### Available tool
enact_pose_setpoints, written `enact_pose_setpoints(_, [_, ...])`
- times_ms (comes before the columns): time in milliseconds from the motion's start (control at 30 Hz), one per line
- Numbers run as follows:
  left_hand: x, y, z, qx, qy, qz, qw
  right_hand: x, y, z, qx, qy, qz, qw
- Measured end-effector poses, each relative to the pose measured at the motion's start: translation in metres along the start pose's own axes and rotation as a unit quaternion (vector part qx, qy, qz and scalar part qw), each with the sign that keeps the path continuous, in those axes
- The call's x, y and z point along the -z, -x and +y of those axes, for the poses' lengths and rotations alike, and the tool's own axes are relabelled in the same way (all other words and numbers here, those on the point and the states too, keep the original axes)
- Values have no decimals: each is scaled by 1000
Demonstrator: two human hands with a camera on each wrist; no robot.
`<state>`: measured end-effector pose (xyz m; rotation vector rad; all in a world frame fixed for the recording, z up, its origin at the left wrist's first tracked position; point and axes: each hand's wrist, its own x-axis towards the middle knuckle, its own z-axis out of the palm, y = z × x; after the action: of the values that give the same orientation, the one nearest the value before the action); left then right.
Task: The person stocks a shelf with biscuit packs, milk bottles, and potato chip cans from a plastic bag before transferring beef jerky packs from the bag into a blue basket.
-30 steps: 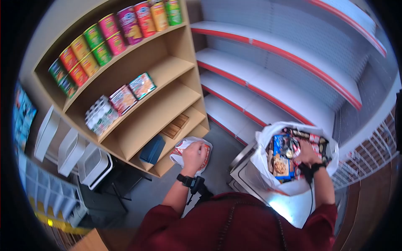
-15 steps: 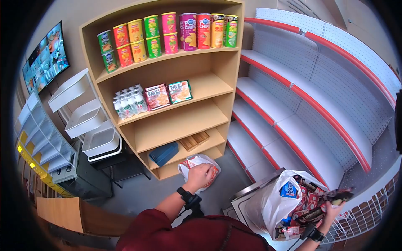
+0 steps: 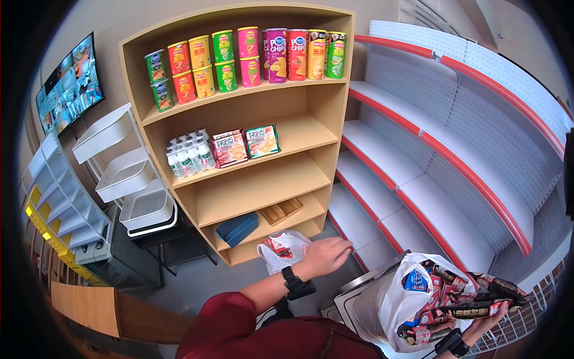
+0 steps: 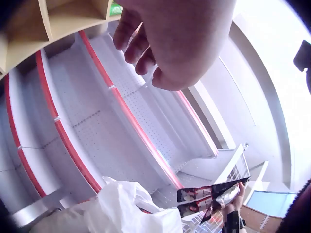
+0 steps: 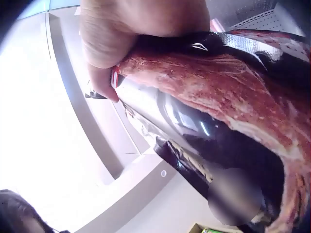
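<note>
My right hand grips long black snack packets at the right side of a large white plastic bag. The right wrist view shows the fingers over the top of a glossy packet printed with red meat. Inside the bag lie several packs, among them a blue snack pack. My left hand holds nothing, its fingers loosely bent, in front of the wooden shelf. In the left wrist view this hand hangs in the air. Near it on the floor is a smaller white bag.
A wooden shelf unit bears chip cans, bottles and biscuit packs. White metal shelves with red edges stand to the right. A wire rack is beyond the right hand. White tray trolley at left.
My right hand has come up out of the large bag with the black packets and moved right. The left hand has moved from above the small bag to its right. The view has turned.
</note>
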<state>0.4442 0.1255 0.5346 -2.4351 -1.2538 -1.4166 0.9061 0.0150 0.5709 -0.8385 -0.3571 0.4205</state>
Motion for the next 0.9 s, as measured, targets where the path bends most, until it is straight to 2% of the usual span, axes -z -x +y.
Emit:
enact_pose_setpoints(33, [-4,-7,4,-28,16,-5,999,-3,2,-5,1,0,2,1000])
enact_pose_setpoints(100, [-13,-14,12,-41,17,-25,999,-15,6,-22,20,-100,30,994])
enact_pose_setpoints(133, [-19,-17,16,-62,40,-13,997,-37,32,-32,91,-34,52,994])
enact_pose_setpoints(167, [-24,-20,22,-83,63,0,995,-28,24,-33,95,-32,55,993])
enact_pose_setpoints(233, [-33,-30,33,-99,89,-14,991,-22,12,-39,7,-129,35,991])
enact_pose_setpoints(367, [-48,-50,61,-124,171,-66,975,-19,7,-10,-12,-149,-44,988])
enact_pose_setpoints(400, [-56,-55,72,-129,214,-91,964,-11,1,2,-8,-140,-123,982])
enact_pose_setpoints(433, [-65,-61,84,-131,217,-92,963,-18,3,12,21,-102,-105,989])
enact_pose_setpoints(500, [-81,-68,108,-169,307,-141,926,-38,30,15,-26,-42,-149,988])
enact_pose_setpoints(533, [-86,-69,117,-173,309,-138,925,-61,55,15,21,-19,-137,990])
enact_pose_setpoints(567, [-90,-72,125,-181,302,-176,919,-77,69,18,68,3,-126,990])
enact_pose_setpoints(600, [-92,-74,130,-188,293,-214,913,-60,61,35,82,19,-163,983])
enact_pose_setpoints(633, [-94,-77,133,-191,293,-212,913,-66,74,34,90,52,-156,982])
enact_pose_setpoints(700, [-96,-80,136,-176,285,-273,902,-56,77,48,115,58,-233,964])
enact_pose_setpoints(733, [-97,-81,137,-194,270,-275,902,-59,77,57,161,46,-229,959])
enact_pose_setpoints(767, [-97,-81,137,-194,270,-277,901,-55,77,57,161,45,-227,959])
enact_pose_setpoints(867, [-94,-82,138,-199,276,-283,897,-30,73,60,55,68,-314,945])
enact_pose_setpoints(900, [-95,-82,138,-205,289,-302,885,-36,78,56,56,69,-312,946])
